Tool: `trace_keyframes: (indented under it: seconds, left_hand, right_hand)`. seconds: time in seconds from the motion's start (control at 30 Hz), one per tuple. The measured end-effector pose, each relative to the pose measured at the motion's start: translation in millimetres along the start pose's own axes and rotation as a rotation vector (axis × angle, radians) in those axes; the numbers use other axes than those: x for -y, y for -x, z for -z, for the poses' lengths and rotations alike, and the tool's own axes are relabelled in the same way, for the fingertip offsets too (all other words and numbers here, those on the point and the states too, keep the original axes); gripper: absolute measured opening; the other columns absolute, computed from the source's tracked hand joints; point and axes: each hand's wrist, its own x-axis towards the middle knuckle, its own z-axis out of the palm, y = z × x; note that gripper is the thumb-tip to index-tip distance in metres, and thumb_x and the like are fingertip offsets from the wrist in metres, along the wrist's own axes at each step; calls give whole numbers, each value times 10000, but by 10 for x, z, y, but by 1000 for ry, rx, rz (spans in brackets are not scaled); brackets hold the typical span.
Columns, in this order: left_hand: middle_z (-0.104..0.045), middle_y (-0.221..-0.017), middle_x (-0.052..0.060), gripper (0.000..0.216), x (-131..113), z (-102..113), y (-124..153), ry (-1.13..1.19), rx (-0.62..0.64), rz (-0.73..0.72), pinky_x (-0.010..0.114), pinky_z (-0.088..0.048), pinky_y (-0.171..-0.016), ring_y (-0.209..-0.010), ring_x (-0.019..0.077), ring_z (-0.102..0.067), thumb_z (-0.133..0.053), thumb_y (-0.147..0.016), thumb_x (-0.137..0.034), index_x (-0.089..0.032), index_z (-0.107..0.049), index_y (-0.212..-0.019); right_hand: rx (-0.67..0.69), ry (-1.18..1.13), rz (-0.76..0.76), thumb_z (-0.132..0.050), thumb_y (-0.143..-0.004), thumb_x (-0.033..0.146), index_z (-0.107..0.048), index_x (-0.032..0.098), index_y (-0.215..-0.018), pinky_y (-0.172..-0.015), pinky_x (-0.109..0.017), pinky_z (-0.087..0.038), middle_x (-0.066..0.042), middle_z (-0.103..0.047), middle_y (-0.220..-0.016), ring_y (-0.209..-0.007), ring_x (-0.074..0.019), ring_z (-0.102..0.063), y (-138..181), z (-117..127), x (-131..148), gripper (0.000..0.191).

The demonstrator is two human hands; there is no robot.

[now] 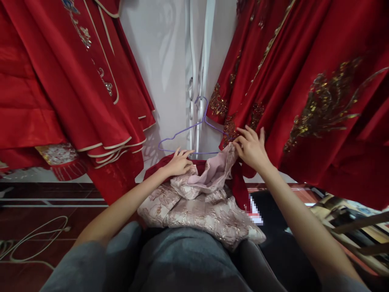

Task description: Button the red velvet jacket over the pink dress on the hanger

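A pale pink and gold brocade garment (194,213) lies bunched across my lap, its upper part folded open to show a pink lining (212,172). My right hand (251,148) pinches the top corner of the garment between thumb and forefinger, the other fingers spread. At the opposite side, my left hand (180,163) is on the garment's upper edge, thumb and fingers closing on the fabric. Just beyond both hands, a purple wire hanger (185,130) stands against the white wall, its lower bar behind the garment. Dark red cloth (241,188) shows beneath the brocade.
Red gowns with gold trim (91,101) hang at the left, and red gowns with sequin embroidery (319,109) hang at the right. A white cable (33,227) loops over the dark red floor. Wooden slats (364,229) and other items sit at lower right.
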Motion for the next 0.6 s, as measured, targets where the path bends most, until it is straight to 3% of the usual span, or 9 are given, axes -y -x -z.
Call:
trace_keyframes:
  seconds: [0.07, 0.27, 0.6]
  left_hand:
    - [-431, -1456, 71, 288, -7, 12, 76, 25, -19, 4, 613, -116, -1125, -1308, 283, -389, -476, -920, -380, -243, -729, -910]
    - [-511, -1375, 64, 320, -54, 231, 275, 101, -43, -13, 528, -206, -1092, -1264, 257, -426, -448, -940, -433, -277, -728, -955]
    - [-511, -1381, 36, 328, -22, 253, 279, 149, -15, 12, 482, -227, -1051, -1263, 268, -416, -449, -938, -464, -295, -726, -984]
  right_hand:
    - [-27, 39, -9, -462, -900, 276, -662, 173, -887, -1128, -643, -17, -117, -520, -1385, -1375, -319, -319, 17, -74, -259, 225]
    - [16, 177, -43, -490, -881, 268, -682, 148, -817, -1146, -602, -58, -145, -518, -1389, -1385, -297, -315, 289, -250, -898, 235]
    - [13, 268, -59, -501, -873, 272, -718, 148, -808, -1146, -595, -90, -126, -464, -1438, -1379, -309, -312, 377, -320, -1027, 258]
